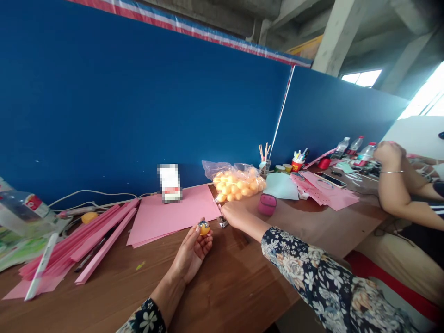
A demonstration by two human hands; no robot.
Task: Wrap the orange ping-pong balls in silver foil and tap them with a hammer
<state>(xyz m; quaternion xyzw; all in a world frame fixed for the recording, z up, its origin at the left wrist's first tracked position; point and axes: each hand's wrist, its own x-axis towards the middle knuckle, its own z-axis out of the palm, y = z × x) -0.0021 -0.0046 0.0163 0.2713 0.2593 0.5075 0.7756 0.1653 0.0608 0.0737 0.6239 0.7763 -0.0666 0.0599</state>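
Observation:
My left hand (194,253) is closed around a small orange ball (204,228), gripping it at the fingertips above the brown table. Dark, shiny patches cover the ball's top. My right hand (233,215) reaches in from the right, back of the hand up, with its fingers bent down and largely hidden. A small dark and silver object (223,222) lies right at those fingers; what they pinch is unclear. Just behind, a clear plastic bag (239,180) is full of similar orange balls. Pink paper sheets (173,215) lie flat to the left of my right hand.
Folded pink strips (100,240), a white pen (42,266) and a plastic bottle (26,210) occupy the left. A purple case (267,204), a phone (331,180) and more paper lie rightward. Another person's arms (395,180) rest at the far right. A blue partition (156,92) stands behind.

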